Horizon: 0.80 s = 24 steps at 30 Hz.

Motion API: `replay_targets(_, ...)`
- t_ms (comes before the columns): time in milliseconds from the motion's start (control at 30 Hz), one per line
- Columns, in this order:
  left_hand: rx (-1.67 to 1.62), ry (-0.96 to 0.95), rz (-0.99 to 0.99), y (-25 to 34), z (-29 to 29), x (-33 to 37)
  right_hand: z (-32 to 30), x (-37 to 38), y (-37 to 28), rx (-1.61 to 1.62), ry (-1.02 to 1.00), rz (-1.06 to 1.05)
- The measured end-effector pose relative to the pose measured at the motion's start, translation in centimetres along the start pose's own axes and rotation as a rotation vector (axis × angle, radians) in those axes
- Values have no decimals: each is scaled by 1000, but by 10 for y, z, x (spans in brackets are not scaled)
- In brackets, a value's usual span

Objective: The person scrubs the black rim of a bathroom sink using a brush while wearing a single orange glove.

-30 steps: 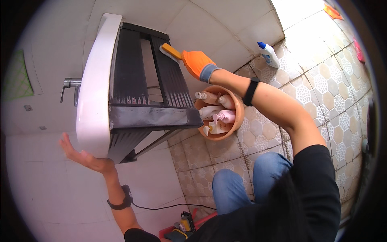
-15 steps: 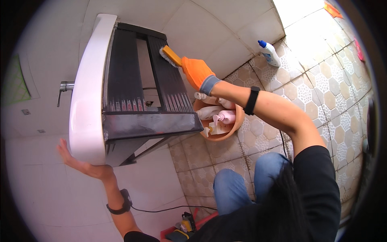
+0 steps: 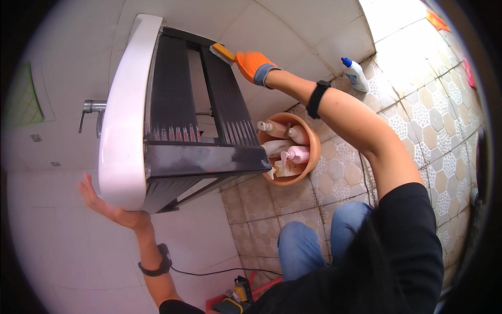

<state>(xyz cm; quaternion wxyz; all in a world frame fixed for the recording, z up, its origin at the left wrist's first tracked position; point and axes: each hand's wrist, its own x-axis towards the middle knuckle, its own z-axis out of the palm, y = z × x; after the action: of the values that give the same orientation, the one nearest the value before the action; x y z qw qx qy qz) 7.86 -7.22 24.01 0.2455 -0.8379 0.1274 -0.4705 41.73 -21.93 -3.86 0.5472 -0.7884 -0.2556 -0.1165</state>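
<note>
My right hand [image 3: 254, 66], in an orange glove with a grey cuff, is wrapped round the yellow handle of a scrubbing brush [image 3: 224, 53]. The brush's white bristles rest against the far end of a black slatted stand [image 3: 170, 89]. Pale streaks and whitish smears mark the stand's near end. Fixed along the stand's left side is a white washbasin [image 3: 121, 120]. My bare left hand [image 3: 116, 210] lies against the basin's near end, its fingers stretched out and holding nothing.
A round orange tub [image 3: 314, 152] of pump bottles stands on the patterned tile floor beside the stand. A white bottle [image 3: 356, 76] with a blue cap is by the wall. A metal tap [image 3: 94, 107] sticks out beyond the basin. A black cable [image 3: 225, 272] runs from my left wristband.
My right hand has slid the brush along the slat toward the stand's far end. My left hand stays at the basin's near end. The whole view has shifted slightly.
</note>
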Motion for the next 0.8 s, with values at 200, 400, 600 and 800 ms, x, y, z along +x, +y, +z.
replay_targets(200, -67, 20, -6, 4, 0, 2, -16, -94, -13, 14, -11, -220)
replay_targets(400, -77, 11, -31, 3, 0, -1, -39, -210, -25, 189, -100, -372)
replay_targets(600, 97, -53, 152, -4, -1, 1, -46, -92, -27, 96, -17, -225)
replay_targets(800, 65, -13, 84, 0, 2, 1, -70, -181, -52, 52, -77, -370)
